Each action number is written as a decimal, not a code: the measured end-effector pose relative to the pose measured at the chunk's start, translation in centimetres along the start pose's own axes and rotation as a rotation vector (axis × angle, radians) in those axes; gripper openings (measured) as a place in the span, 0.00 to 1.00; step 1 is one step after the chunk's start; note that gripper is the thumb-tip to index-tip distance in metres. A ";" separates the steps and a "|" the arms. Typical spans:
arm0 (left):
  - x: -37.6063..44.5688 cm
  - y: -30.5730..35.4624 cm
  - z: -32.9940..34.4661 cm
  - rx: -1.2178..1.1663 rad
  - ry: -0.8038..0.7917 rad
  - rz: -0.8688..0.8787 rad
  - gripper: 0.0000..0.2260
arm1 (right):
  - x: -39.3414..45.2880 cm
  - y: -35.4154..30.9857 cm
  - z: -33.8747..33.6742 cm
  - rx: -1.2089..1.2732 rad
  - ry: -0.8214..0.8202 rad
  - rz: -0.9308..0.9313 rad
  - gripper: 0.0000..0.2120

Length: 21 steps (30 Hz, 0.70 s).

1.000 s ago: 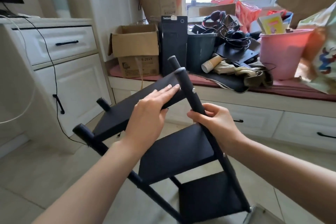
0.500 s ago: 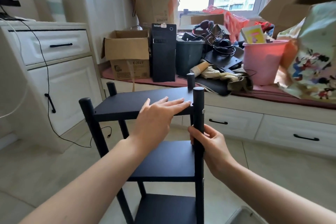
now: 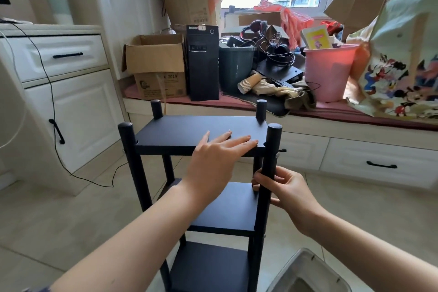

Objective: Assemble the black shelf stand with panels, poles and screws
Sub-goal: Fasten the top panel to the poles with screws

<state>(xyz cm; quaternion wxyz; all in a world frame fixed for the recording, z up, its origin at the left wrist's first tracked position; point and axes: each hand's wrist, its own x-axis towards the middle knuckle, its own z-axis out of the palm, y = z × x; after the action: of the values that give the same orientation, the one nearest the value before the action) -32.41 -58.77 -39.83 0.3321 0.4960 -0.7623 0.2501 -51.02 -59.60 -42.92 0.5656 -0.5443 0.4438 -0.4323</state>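
The black shelf stand [image 3: 180, 133] stands upright on the floor in front of me, with three black panels held between black poles. My left hand [image 3: 213, 159] rests flat on the near edge of the top panel, fingers straight. My right hand [image 3: 284, 189] grips the near right pole [image 3: 272, 147] just below the top panel, fingers curled round it. The near left pole [image 3: 132, 163] and two far poles rise above the top panel. A small silver screw shows at the right pole beside the top panel.
A window bench [image 3: 355, 130] with drawers behind the stand carries cardboard boxes [image 3: 156, 66], a black computer tower [image 3: 202, 61], a dark bin, a pink bucket [image 3: 329, 71] and cables. White cabinets [image 3: 71, 106] stand at the left. A grey container [image 3: 305, 272] sits at the bottom right.
The stand swung from tilted to upright on the floor. My left hand stayed on the top panel and my right hand kept hold of the near right pole.
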 end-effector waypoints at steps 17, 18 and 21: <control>-5.9 -1.3 -5.0 0.027 0.050 0.038 0.19 | -1.6 0.7 -2.3 -0.164 0.000 0.034 0.07; -6.6 -1.7 -5.6 0.019 0.081 0.000 0.15 | -1.6 0.7 -2.3 -0.185 0.008 0.031 0.07; -9.0 -2.4 -7.4 -0.028 0.122 -0.200 0.04 | -1.7 0.5 -2.2 -0.265 0.044 0.010 0.05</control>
<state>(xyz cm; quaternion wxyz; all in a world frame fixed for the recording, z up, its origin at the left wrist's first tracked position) -25.66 -49.06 -41.65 0.4079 0.5491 -0.6907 0.2347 -53.54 -58.40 -43.36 0.4810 -0.6024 0.5120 -0.3789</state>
